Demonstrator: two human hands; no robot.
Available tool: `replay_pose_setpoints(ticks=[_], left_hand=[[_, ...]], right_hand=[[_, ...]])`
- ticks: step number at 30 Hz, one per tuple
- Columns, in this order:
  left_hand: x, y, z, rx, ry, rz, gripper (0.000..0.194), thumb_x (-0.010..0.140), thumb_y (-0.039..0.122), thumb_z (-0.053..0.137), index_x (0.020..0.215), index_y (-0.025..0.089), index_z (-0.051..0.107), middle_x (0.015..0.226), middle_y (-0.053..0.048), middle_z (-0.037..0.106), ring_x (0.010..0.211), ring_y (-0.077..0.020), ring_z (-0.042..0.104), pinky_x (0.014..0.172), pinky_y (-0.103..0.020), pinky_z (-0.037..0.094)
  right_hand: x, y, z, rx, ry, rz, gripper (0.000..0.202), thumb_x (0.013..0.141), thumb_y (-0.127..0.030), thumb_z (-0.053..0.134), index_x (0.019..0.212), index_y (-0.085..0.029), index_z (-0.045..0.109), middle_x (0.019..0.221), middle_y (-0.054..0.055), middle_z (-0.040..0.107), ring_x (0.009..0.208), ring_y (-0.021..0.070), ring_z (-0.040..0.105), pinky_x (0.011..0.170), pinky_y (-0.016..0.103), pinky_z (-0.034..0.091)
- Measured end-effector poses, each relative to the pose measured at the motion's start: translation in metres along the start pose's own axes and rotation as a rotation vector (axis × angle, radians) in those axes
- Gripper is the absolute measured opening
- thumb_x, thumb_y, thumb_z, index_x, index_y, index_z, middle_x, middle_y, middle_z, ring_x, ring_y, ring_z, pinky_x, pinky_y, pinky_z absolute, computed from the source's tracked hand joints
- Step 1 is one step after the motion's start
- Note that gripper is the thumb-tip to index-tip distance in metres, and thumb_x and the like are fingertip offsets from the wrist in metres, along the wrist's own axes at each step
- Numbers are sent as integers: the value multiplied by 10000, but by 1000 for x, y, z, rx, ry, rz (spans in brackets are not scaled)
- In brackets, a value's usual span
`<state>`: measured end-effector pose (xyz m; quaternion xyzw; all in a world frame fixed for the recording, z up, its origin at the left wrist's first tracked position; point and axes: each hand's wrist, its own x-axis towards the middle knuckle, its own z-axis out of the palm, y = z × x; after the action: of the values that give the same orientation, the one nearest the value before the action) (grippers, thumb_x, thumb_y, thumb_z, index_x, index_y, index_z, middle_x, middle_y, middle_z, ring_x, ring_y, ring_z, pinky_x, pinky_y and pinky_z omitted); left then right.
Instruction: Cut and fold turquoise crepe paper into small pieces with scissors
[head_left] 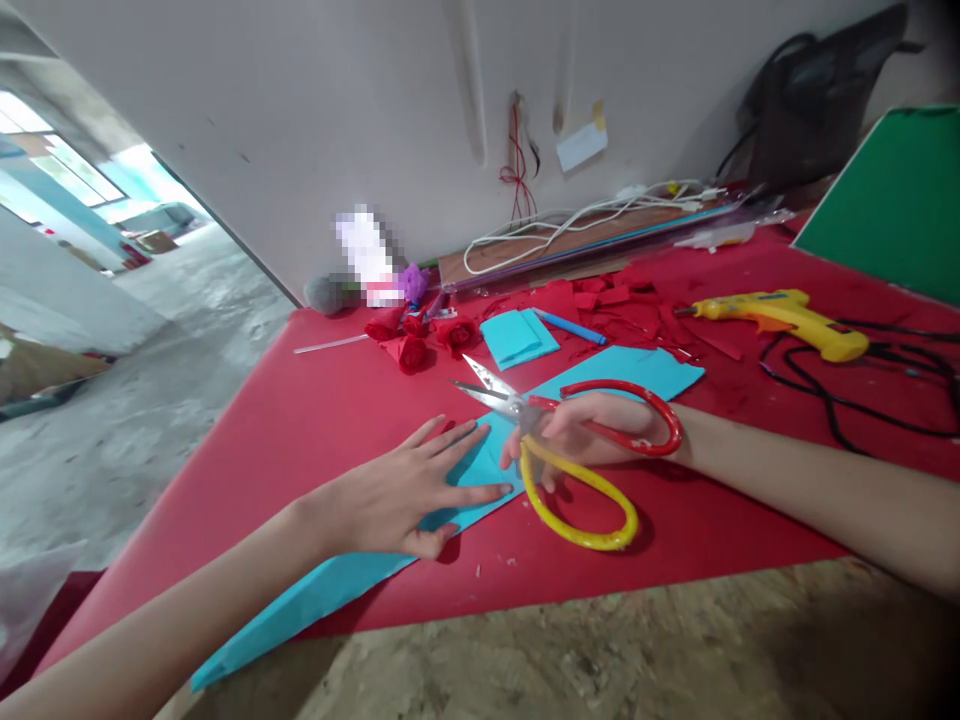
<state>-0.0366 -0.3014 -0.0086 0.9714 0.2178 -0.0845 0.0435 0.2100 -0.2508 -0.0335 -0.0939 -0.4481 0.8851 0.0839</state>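
A long folded strip of light blue paper (630, 375) lies slantwise across the red table cover, its near end at the front edge. My left hand (397, 495) rests flat on the strip with fingers spread. Scissors (516, 408) with one red and one yellow handle are in my right hand (589, 425), whose fingers are around the handles. The blades are apart and point up and left, above the strip. Beyond them lies a smaller folded blue piece (519, 338) with a blue pen (570, 327) beside it.
Red paper flowers (409, 350) lie at the back left, with red scraps (600, 293) right of them. A yellow glue gun (795, 318) and its black cable (817, 385) are on the right. White cables (555, 238) lie along the wall near a green board (892, 205).
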Motion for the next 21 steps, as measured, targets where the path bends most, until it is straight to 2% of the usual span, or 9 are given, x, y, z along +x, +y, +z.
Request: replay_pose_setpoints(ticks=[5,11,13,16,18,21], left_hand=[[4,7,-5,49,-40,20,674,727,256,535,1327,384,253,1467,-90,57,1290,-403,180,959,-636,212],[0,7,-2,-20,6,0,632,751,243,500,1311,421,268,1475,-7,0,1307,-385,136,979,-634,189],[-5,9,-1,-42,39,-21,616,761,248,488,1316,405,272,1470,-18,95,1310,-357,157,998,-621,173],[-13,15,-2,-75,110,-91,528,808,215,429,1311,332,320,1355,-57,367,1255,-266,313,1048,-545,175],[-19,22,-3,-120,128,-152,418,838,224,411,1252,282,410,1241,-63,477,1161,-214,419,1045,-455,262],[-27,31,0,-172,117,-238,349,830,334,463,1168,248,480,1183,-69,505,1073,-208,478,928,-363,415]], right_hand=[[-1,-1,-1,46,91,10,213,729,-88,371,862,-83,538,757,73,619,605,105,558,696,271,461],[-1,-2,0,20,98,-7,220,746,-119,367,899,-85,521,813,94,624,652,122,567,698,296,461],[-3,-4,-1,4,126,-24,250,763,-128,351,950,-80,511,824,97,622,683,134,573,716,312,458],[-14,-12,-2,-9,141,-36,273,788,-140,335,993,-75,503,785,82,610,680,141,572,696,304,453],[-27,-19,-1,-32,148,-31,294,803,-154,322,1033,-74,486,770,75,604,679,147,576,672,300,451],[-48,-25,7,-128,213,30,331,824,-168,299,1124,-107,425,703,48,591,612,152,573,613,306,449]])
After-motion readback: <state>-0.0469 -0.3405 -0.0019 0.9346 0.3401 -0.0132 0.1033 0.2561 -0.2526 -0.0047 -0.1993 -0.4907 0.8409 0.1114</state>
